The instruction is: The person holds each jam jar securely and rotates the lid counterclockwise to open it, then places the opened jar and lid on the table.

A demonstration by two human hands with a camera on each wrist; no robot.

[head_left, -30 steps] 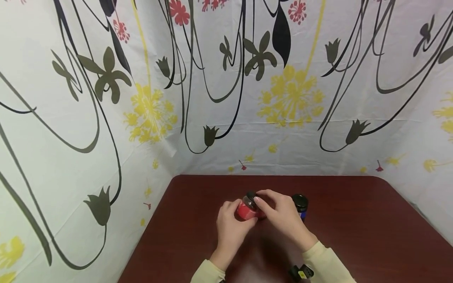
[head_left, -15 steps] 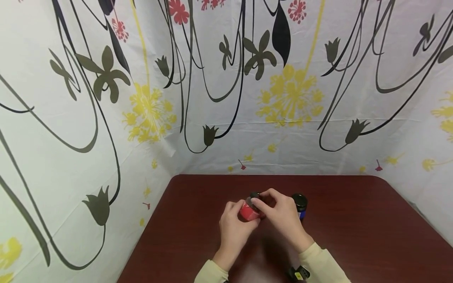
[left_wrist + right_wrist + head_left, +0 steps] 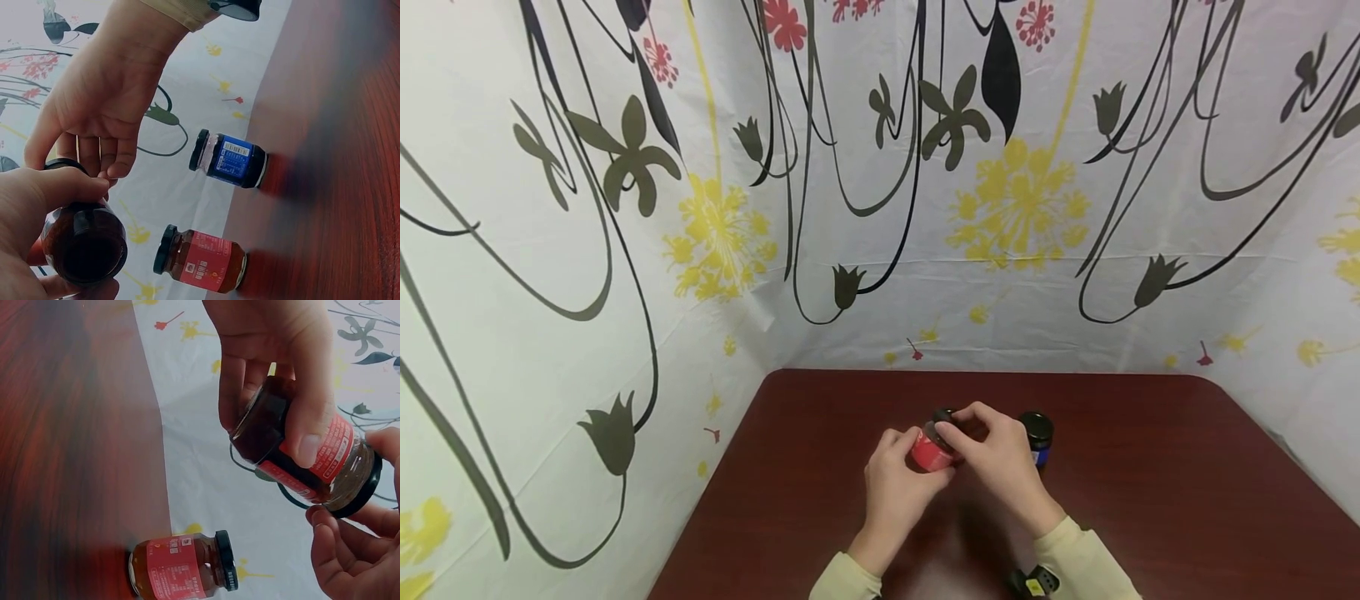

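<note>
A glass jar (image 3: pixel 319 450) with a red label, dark contents and a black lid (image 3: pixel 365 490) is held tilted above the table. My left hand (image 3: pixel 898 492) grips its body, thumb along the label in the right wrist view. Fingers of my right hand (image 3: pixel 1003 462) pinch the lid's edge. From the left wrist view, the jar's dark glass base (image 3: pixel 87 253) faces the camera. A second red-labelled jar (image 3: pixel 209 261), black-lidded with amber contents, stands on the table, mostly hidden behind the hands in the head view.
A blue-labelled jar (image 3: pixel 1038 433) with a black lid stands on the dark red wooden table (image 3: pixel 1150 475), just beyond my right hand. Flower-patterned cloth (image 3: pixel 880 233) hangs around the table's back and sides.
Both hands and the held jar have shifted slightly right. My right thumb and fingers sit closer over the lid than a second ago. The blue-labelled jar stays in place.
</note>
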